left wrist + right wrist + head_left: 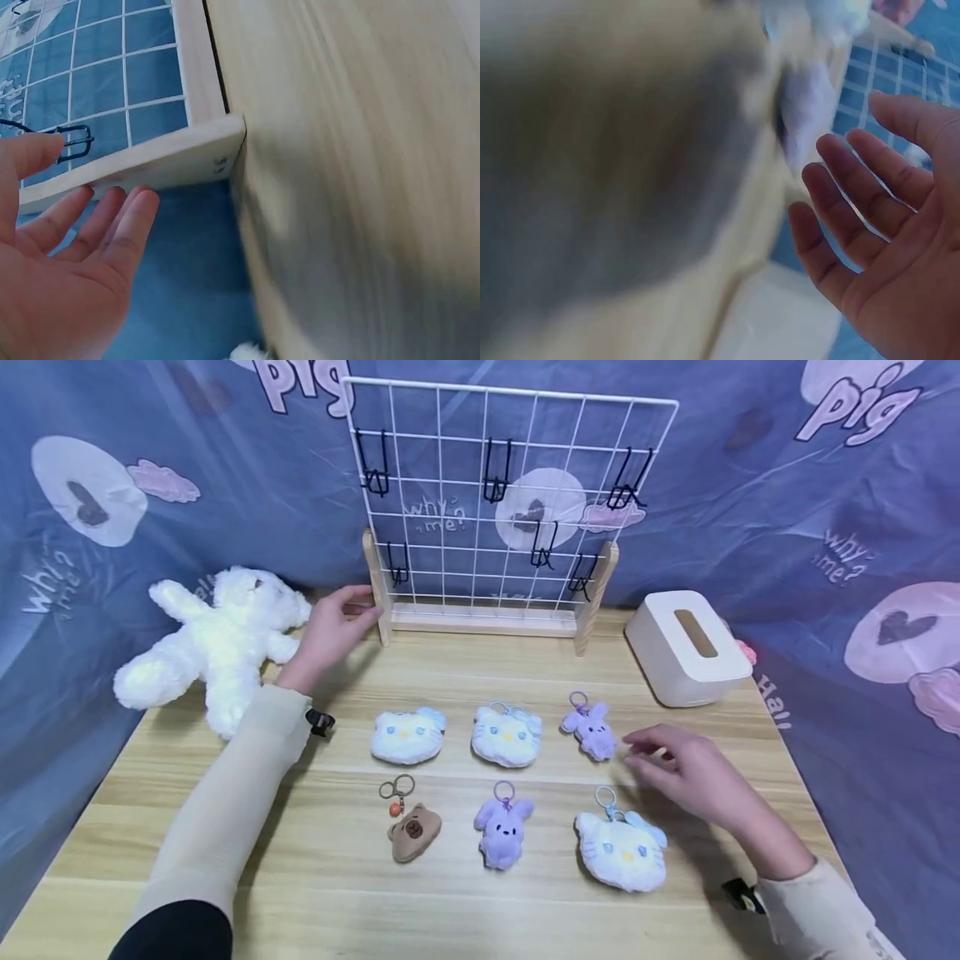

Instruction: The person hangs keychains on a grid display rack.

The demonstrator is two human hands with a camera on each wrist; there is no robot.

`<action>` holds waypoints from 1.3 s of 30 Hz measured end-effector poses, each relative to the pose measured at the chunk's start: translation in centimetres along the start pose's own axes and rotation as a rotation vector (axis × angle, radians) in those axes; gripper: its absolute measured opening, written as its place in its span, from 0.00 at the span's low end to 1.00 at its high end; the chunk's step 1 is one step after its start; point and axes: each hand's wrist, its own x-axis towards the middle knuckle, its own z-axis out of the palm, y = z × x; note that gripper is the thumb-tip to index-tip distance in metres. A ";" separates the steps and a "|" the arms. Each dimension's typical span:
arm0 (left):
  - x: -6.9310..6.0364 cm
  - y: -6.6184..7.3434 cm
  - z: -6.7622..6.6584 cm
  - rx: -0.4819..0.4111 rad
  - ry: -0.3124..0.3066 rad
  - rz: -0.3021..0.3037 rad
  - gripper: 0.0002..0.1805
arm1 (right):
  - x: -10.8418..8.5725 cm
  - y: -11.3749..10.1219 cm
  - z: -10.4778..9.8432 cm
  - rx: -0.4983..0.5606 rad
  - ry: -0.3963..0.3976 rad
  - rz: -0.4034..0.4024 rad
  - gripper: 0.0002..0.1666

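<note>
My left hand [337, 625] is at the left wooden post [377, 589] of a white wire grid rack [480, 620]. In the left wrist view its fingertips meet the post's outer side, with the thumb apart from them. My right hand [693, 772] hovers beside a purple plush keychain [596, 733], fingers spread and holding nothing. Below that hand lies a white cat-face plush keychain [622, 853]. Two more cat-face plush keychains, one left [407, 737] and one middle [507, 737], lie in the back row. In front are another purple plush keychain [502, 835] and a brown animal-head keychain [415, 832].
Several black hooks [495, 485] hang on the grid. A white plush bear [228, 639] lies at the left, partly behind my left forearm. At the back right stands a white tissue box [686, 647]. Blue printed cloth [750, 527] covers the wall behind the wooden table [315, 893].
</note>
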 end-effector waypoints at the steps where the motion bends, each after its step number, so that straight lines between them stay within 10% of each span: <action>1: 0.1 -0.1 0.1 -0.010 0.005 -0.015 0.28 | 0.0 -0.3 0.5 0.044 -0.026 0.014 0.14; 11: 0.5 -0.7 0.3 -0.251 0.060 -0.093 0.26 | 0.1 -1.7 2.9 0.198 -0.176 0.242 0.13; 39: 1.8 -1.8 2.0 -0.384 0.071 -0.151 0.25 | -1.1 -2.6 3.8 0.158 -0.234 0.284 0.16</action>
